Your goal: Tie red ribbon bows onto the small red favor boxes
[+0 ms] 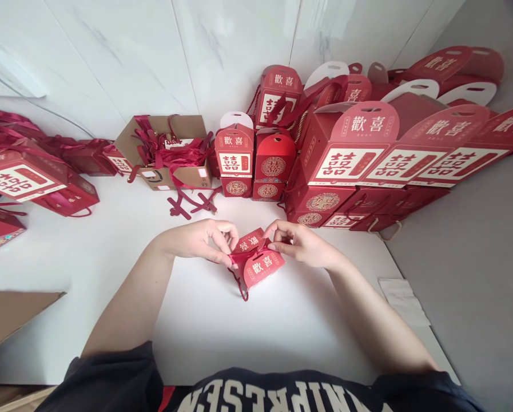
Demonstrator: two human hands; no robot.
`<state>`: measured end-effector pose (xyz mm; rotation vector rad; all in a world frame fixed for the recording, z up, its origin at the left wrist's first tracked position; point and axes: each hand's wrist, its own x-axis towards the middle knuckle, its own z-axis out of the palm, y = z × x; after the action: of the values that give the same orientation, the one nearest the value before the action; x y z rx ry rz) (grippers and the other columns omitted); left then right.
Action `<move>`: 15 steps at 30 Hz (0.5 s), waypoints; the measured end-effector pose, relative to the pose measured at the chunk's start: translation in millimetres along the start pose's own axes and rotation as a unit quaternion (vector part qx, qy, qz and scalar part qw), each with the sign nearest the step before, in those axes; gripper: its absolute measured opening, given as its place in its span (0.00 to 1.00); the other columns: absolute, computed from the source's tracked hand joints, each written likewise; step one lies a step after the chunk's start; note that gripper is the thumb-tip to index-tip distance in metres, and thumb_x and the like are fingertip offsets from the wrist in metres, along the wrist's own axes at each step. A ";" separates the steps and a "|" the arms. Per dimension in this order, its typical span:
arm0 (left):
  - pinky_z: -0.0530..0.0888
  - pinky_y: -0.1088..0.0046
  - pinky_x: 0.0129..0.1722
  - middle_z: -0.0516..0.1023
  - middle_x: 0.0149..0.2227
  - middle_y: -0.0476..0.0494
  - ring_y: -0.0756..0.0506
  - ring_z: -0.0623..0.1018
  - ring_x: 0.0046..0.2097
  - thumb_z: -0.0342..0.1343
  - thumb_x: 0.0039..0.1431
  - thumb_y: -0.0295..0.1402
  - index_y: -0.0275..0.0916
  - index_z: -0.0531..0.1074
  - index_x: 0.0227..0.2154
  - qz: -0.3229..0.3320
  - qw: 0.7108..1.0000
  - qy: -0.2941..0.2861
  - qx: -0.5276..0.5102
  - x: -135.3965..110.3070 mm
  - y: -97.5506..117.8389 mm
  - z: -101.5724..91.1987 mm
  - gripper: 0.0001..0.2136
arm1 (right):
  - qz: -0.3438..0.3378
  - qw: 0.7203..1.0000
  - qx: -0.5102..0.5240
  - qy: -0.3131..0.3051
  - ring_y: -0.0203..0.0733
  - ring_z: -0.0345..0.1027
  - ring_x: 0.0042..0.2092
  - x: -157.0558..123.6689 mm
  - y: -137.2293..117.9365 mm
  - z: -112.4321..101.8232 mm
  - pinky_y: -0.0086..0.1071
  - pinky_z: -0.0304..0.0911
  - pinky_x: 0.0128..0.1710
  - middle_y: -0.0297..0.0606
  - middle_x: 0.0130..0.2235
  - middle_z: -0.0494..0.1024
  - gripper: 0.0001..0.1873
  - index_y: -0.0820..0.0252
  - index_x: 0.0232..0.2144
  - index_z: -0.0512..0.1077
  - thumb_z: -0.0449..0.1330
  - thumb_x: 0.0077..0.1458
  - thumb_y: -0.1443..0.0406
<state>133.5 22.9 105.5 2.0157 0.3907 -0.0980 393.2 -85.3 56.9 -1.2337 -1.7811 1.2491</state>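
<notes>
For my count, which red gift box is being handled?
The ribboned one between the left hand and right hand; the others sit farther back, untouched.

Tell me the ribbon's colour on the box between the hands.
The ribbon is deep red, darker than the box; best seen in the head view.
</notes>
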 end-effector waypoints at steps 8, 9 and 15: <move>0.55 0.54 0.64 0.82 0.43 0.37 0.40 0.76 0.53 0.61 0.57 0.39 0.43 0.82 0.36 0.144 0.979 0.073 -0.127 33.2 -15.0 25.4 0.09 | 0.006 0.999 0.031 -0.008 0.32 0.58 0.27 0.2 2.5 -1.3 0.27 0.54 0.28 0.28 0.26 0.67 0.10 0.59 0.42 0.68 0.58 0.59 0.61; 0.53 0.53 0.65 0.83 0.39 0.37 0.40 0.77 0.50 0.62 0.55 0.41 0.42 0.83 0.34 0.136 0.976 0.098 -0.137 36.2 -17.3 28.4 0.10 | 0.008 0.999 0.038 -0.011 0.32 0.57 0.26 0.2 2.7 -1.8 0.27 0.53 0.27 0.27 0.26 0.67 0.10 0.59 0.42 0.68 0.58 0.59 0.61; 0.46 0.55 0.67 0.82 0.30 0.45 0.48 0.78 0.37 0.66 0.50 0.39 0.39 0.81 0.24 0.061 0.978 0.164 -0.117 42.8 -20.2 34.7 0.09 | 0.013 0.997 0.068 -0.021 0.31 0.59 0.27 0.9 3.6 -2.4 0.26 0.54 0.27 0.28 0.25 0.67 0.12 0.60 0.42 0.68 0.60 0.58 0.60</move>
<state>171.0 10.5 62.0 1.8173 0.4617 0.3468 396.2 -83.3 54.3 -1.1647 -1.6843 1.3949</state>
